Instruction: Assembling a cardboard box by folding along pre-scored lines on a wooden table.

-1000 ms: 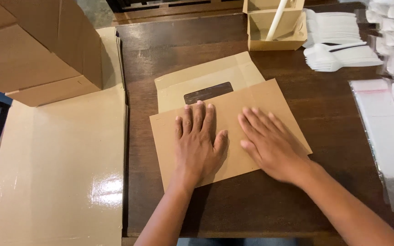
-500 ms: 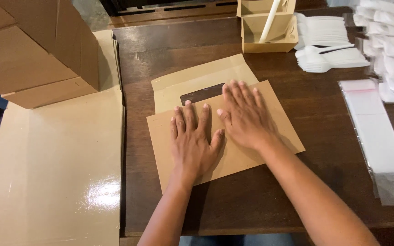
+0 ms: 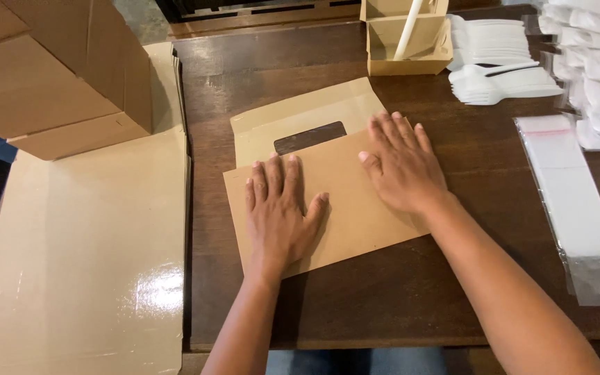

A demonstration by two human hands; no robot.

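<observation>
Both hands (image 3: 335, 187) flat on kraft sheet (image 3: 355, 222)

You are working on a dark wooden table (image 3: 411, 305) whose near strip is lying bare, giving your arms free passage. To your left, glossy flattened cardboard (image 3: 85, 264) and a big cardboard box (image 3: 57, 76) are blocking sideways reach. Ahead, a small open carton (image 3: 404, 48) is standing close. To your right, white plastic forks (image 3: 501, 80) and clear plastic sleeves (image 3: 578, 201) are crowding the edge.
</observation>
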